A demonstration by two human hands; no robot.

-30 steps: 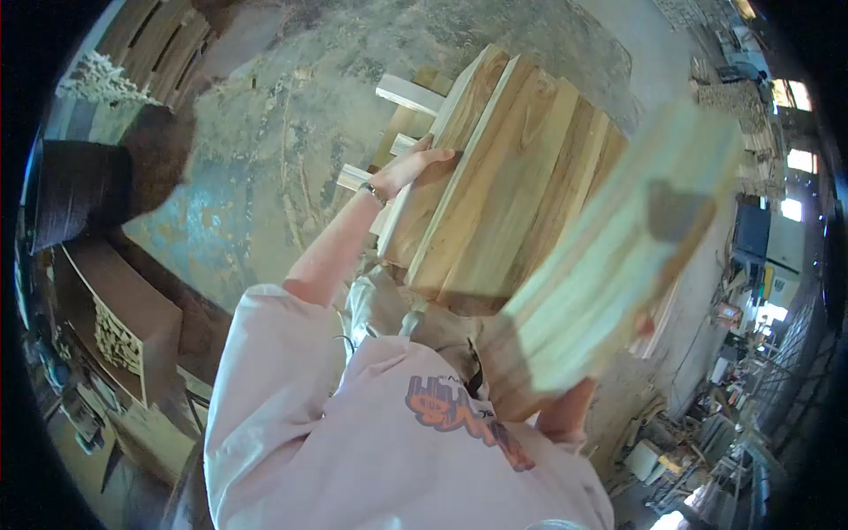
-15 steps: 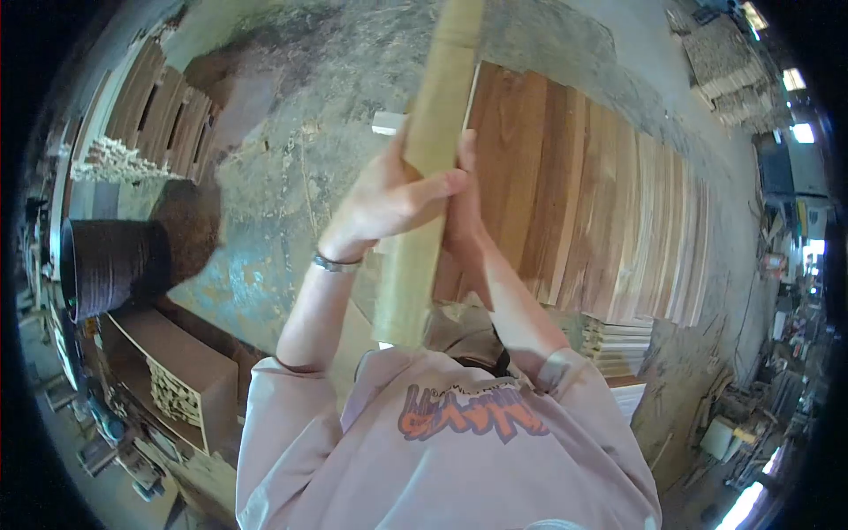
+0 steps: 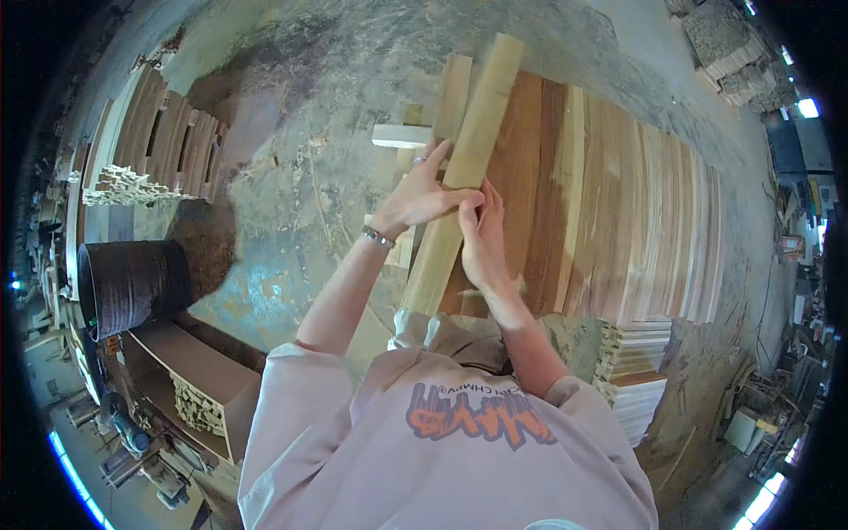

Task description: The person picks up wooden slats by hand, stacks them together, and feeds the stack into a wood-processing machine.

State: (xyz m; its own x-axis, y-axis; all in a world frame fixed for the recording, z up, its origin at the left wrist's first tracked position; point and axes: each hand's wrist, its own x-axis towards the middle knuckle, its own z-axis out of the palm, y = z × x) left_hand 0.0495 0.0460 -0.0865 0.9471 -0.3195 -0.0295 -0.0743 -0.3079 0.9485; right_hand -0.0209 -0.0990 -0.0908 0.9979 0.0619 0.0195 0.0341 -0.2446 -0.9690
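A long pale wooden board (image 3: pixel 484 115) runs lengthwise away from my body, over the left edge of a row of boards. My left hand (image 3: pixel 417 196) grips its left side, thumb across the top face. On the opposite side, my right hand (image 3: pixel 484 240) is closed at its edge, with the two thumbs close together. Beside the board, to its left, is another wooden piece (image 3: pixel 454 88). The row of side-by-side brown and pale boards (image 3: pixel 609 203) lies right of my hands. My fingers under the held board are hidden.
Left of my hands are a short white-faced block (image 3: pixel 402 135) and bare concrete floor (image 3: pixel 274 221). Farther left stand stacked boards (image 3: pixel 163 132), a dark barrel (image 3: pixel 132 283) and a wooden box (image 3: pixel 190 371) holding sticks. More stacked wood (image 3: pixel 634 349) sits near my right elbow.
The board has moved down and away from my body, and its far end has tilted right. Both hands have moved with it, and another wooden piece now shows on its left.
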